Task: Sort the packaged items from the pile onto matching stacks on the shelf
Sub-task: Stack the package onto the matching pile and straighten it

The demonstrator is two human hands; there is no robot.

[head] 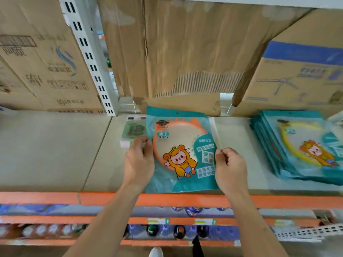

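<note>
At the centre of the frame, a teal mirror packet (178,145) with an orange-rimmed mirror lies flat or nearly flat on the shelf (55,154); whether it rests fully on the board I cannot tell. The 2 hands hold it by its sides: the left hand (139,160) has its fingers curled round the left edge, and the right hand (231,167) pinches the right edge between thumb and fingertips. Its upper left corner overlaps a small green packet (132,129), and its lower edge sits right at the orange front lip (185,199). At the right of the frame, well apart, is a stack of teal packets (297,145) whose top mirror has a yellow rim. The likeliest error is a wrong match: the artwork is nearly the same, so this orange one could land on the yellow stack. Released where it is, the glossy film could slide over the lip toward the bottles (178,231) at the bottom of the frame, or bury the green packet.
</note>
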